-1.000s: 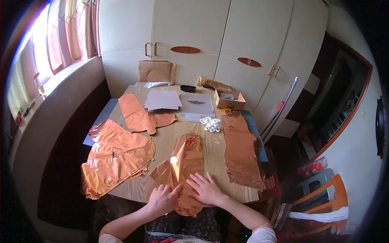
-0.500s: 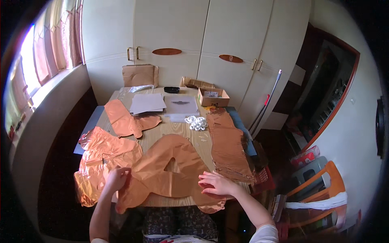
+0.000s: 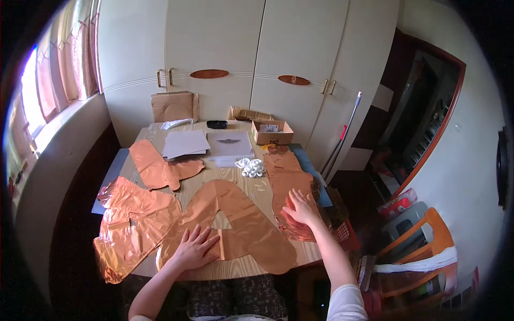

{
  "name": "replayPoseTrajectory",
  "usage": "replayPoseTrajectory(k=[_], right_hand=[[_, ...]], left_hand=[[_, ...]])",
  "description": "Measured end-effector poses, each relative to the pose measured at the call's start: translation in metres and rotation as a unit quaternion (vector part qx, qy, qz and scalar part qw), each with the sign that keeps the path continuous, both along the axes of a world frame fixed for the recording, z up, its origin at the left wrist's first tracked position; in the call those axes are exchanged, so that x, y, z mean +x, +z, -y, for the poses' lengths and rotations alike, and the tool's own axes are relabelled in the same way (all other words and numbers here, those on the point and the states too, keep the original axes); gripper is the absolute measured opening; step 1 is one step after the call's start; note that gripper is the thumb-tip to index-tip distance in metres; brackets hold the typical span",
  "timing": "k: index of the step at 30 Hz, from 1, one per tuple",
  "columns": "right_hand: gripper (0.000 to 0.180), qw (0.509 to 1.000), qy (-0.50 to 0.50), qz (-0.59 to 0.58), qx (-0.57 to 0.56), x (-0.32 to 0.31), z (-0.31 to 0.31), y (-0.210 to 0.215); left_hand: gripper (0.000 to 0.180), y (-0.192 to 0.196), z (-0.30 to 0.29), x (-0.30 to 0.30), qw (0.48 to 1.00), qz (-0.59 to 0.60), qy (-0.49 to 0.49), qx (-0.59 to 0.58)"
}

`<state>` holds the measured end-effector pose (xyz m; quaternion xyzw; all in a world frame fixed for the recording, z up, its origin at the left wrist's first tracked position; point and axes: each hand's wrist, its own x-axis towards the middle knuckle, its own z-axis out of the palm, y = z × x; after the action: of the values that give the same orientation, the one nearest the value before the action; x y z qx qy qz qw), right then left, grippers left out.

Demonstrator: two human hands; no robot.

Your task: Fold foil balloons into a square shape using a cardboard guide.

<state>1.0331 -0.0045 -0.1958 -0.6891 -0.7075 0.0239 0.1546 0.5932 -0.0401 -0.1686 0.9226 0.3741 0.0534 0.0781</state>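
A flat copper-coloured foil balloon (image 3: 249,224) shaped like the letter A lies spread at the table's near edge. My left hand (image 3: 194,249) rests on its left leg, just below the cut-out, with fingers spread. On the right, my right hand (image 3: 301,207) lies with fingers apart on a stack of flat copper foil balloons (image 3: 279,174). Left of the A is a crinkled, shiny copper foil balloon (image 3: 147,214), its edge close against the A. Farther back lies another flat copper foil balloon (image 3: 152,163). Neither hand grips anything.
White sheets (image 3: 186,143), a clear plastic sleeve (image 3: 230,145), a coil of white ribbon (image 3: 250,167), a black tray (image 3: 217,124) and a small cardboard box (image 3: 272,132) sit toward the back of the wooden table (image 3: 214,175). A wooden chair (image 3: 441,232) stands at right.
My left hand has moved right from the A balloon's outer left edge onto its leg. My right hand has left the A's right leg for the foil stack. The view has shifted slightly.
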Motion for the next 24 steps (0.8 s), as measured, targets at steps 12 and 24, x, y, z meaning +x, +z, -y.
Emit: replayPoseTrajectory(k=[12,24], right_hand=[[0.035,0.981,-0.073,-0.147,0.1,0.018,-0.003,-0.026],[0.031,0.763,-0.18,-0.611,0.111,0.113,-0.028,-0.039]], left_hand=[[0.065,0.015,-0.04,0.04,0.994,0.045,-0.092,0.042],[0.061,-0.001,-0.051,0.217,0.973,0.121,-0.197,0.02]])
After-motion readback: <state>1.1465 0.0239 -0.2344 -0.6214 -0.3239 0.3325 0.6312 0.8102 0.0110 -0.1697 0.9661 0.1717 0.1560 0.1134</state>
